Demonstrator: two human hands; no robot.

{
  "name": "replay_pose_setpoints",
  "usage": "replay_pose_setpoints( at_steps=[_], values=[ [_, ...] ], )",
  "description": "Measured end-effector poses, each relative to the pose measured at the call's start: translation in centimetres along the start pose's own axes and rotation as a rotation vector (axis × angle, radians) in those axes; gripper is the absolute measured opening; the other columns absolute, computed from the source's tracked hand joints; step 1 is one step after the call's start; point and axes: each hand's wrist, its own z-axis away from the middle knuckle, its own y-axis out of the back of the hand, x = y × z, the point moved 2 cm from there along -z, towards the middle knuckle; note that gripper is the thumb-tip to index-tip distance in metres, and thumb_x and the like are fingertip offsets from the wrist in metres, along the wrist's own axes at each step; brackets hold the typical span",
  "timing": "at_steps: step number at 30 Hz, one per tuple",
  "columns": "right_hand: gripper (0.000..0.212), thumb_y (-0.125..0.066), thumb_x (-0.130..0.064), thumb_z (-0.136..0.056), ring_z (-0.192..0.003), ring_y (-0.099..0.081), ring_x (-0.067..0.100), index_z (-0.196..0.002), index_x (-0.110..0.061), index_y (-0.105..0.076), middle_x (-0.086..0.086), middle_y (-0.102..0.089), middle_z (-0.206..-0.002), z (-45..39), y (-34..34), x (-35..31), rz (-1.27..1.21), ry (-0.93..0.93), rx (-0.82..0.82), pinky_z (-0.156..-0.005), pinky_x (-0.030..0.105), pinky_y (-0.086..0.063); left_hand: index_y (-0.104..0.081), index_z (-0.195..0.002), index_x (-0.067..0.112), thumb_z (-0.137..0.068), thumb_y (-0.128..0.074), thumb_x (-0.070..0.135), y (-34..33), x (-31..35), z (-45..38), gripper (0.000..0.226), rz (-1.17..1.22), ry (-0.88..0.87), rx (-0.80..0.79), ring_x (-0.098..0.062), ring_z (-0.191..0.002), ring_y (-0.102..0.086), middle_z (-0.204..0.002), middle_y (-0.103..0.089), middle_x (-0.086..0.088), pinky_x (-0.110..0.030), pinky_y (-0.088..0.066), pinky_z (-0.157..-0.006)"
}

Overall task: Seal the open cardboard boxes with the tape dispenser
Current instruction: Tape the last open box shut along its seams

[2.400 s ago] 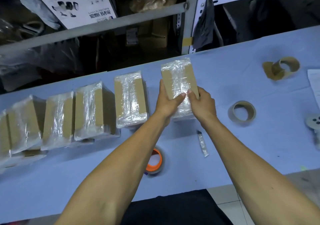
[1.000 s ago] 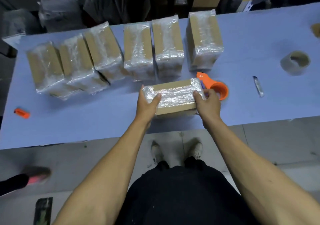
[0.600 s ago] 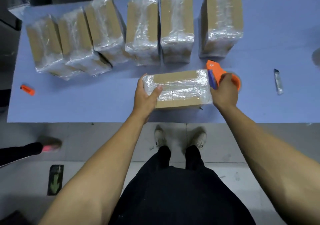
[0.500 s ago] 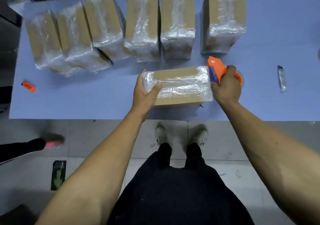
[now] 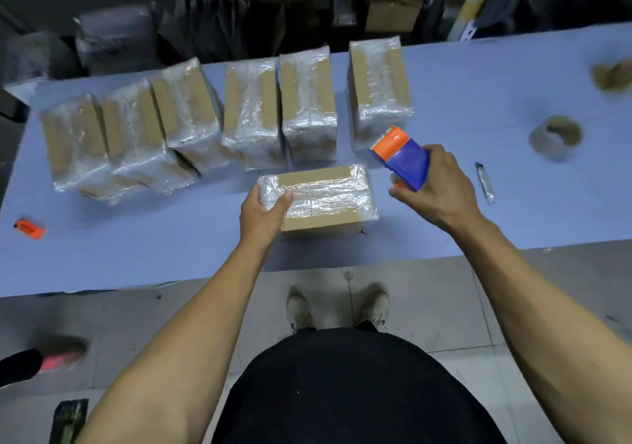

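A small cardboard box lies lengthwise near the front edge of the blue table, its top covered in clear tape. My left hand grips its left end, thumb on top. My right hand holds the orange and blue tape dispenser lifted just right of the box, its orange nose pointing up and left, apart from the box. Behind stands a row of several taped boxes.
Two empty brown tape cores lie at the right, the far one blurred. A small silvery strip lies right of my right hand. An orange cutter rests at the left edge. Another person's shoe shows on the floor.
My right hand has lifted the tape dispenser off the table and away from the box's right end. My left hand keeps its hold on the box. The view has shifted.
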Motion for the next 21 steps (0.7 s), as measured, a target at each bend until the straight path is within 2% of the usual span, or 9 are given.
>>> replay_pose_setpoints(
  at_steps=[4, 7, 11, 13, 14, 16, 18, 19, 21],
  values=[
    [0.041, -0.069, -0.044, -0.078, -0.080, -0.057, 0.025, -0.109, -0.025, -0.050, -0.002, -0.059, -0.094, 0.0, 2.5, -3.1, 0.071, 0.214, 0.005, -0.066, 0.034, -0.045, -0.062, -0.126, 0.023, -0.076, -0.077, 0.055, -1.0, 2.4, 0.3, 0.062, -0.140, -0.062, -0.024, -0.020, -0.106, -0.068, -0.115, -0.071, 0.003, -0.046, -0.055, -0.096],
    [0.040, -0.072, -0.040, -0.079, -0.079, -0.052, 0.018, -0.111, -0.026, -0.053, -0.008, -0.057, -0.094, 0.4, 2.1, -6.6, -0.014, 0.365, -0.075, -0.066, 0.032, -0.041, -0.059, -0.130, 0.025, -0.064, -0.066, 0.073, -1.2, 3.5, 0.1, 0.082, -0.261, -0.063, -0.055, -0.024, -0.114, -0.064, -0.124, -0.069, 0.001, -0.045, -0.051, -0.100],
    [0.039, -0.073, -0.036, -0.075, -0.087, -0.056, 0.020, -0.109, -0.027, -0.056, -0.006, -0.061, -0.098, 0.2, -0.2, -9.0, -0.007, 0.506, -0.178, -0.065, 0.031, -0.041, -0.055, -0.130, 0.032, -0.072, -0.064, 0.064, -0.4, 4.0, -0.8, 0.067, -0.418, -0.047, -0.256, -0.021, -0.109, -0.066, -0.122, -0.069, 0.002, -0.039, -0.056, -0.089],
    [0.040, -0.071, -0.040, -0.074, -0.085, -0.055, 0.019, -0.109, -0.028, -0.057, -0.007, -0.062, -0.097, -0.3, -0.3, -9.0, -0.027, 0.527, -0.189, -0.065, 0.031, -0.043, -0.049, -0.139, 0.025, -0.087, -0.069, 0.047, 0.3, 4.8, -0.4, 0.059, -0.273, -0.037, -0.264, -0.012, -0.108, -0.064, -0.133, -0.063, 0.004, -0.030, -0.052, -0.086],
    [0.042, -0.068, -0.043, -0.073, -0.085, -0.055, 0.018, -0.110, -0.027, -0.058, -0.007, -0.061, -0.097, -0.4, -0.1, -8.8, -0.052, 0.533, -0.195, -0.066, 0.032, -0.044, -0.047, -0.143, 0.020, -0.093, -0.066, 0.042, 0.9, 5.7, 0.2, 0.058, -0.183, -0.035, -0.170, -0.009, -0.112, -0.057, -0.135, -0.057, 0.008, -0.027, -0.047, -0.091],
    [0.046, -0.064, -0.048, -0.072, -0.084, -0.053, 0.017, -0.112, -0.028, -0.056, -0.009, -0.060, -0.097, -0.5, 0.1, -8.2, -0.085, 0.533, -0.195, -0.068, 0.033, -0.046, -0.061, -0.127, 0.016, -0.099, -0.059, 0.040, 1.4, 6.8, 0.9, 0.036, -0.050, -0.095, 0.021, -0.011, -0.108, -0.055, -0.121, -0.063, 0.006, -0.031, -0.047, -0.097],
    [0.046, -0.065, -0.048, -0.072, -0.083, -0.051, 0.015, -0.113, -0.029, -0.055, -0.012, -0.056, -0.096, -0.4, 0.0, -7.7, -0.089, 0.537, -0.187, -0.069, 0.034, -0.047, -0.068, -0.100, 0.016, -0.102, -0.053, 0.041, 0.2, 8.2, 2.6, 0.029, 0.214, 0.029, -0.133, -0.020, -0.093, -0.063, -0.095, -0.071, 0.000, -0.040, -0.053, -0.091],
    [0.046, -0.066, -0.047, -0.073, -0.084, -0.050, 0.015, -0.114, -0.029, -0.055, -0.012, -0.055, -0.097, -0.4, -0.1, -7.6, -0.088, 0.542, -0.186, -0.069, 0.035, -0.047, -0.067, -0.097, 0.015, -0.103, -0.051, 0.042, -0.7, 8.8, 3.5, 0.032, 0.329, 0.125, -0.248, -0.023, -0.088, -0.066, -0.088, -0.073, -0.002, -0.041, -0.054, -0.087],
    [0.049, -0.065, -0.046, -0.073, -0.085, -0.051, 0.015, -0.116, -0.028, -0.054, -0.010, -0.056, -0.099, -0.4, -0.3, -7.5, -0.085, 0.545, -0.188, -0.070, 0.036, -0.048, -0.066, -0.098, 0.014, -0.101, -0.054, 0.042, -1.9, 8.8, 4.1, 0.031, 0.460, 0.256, -0.347, -0.024, -0.083, -0.066, -0.086, -0.071, -0.005, -0.038, -0.054, -0.081]
  ],
)
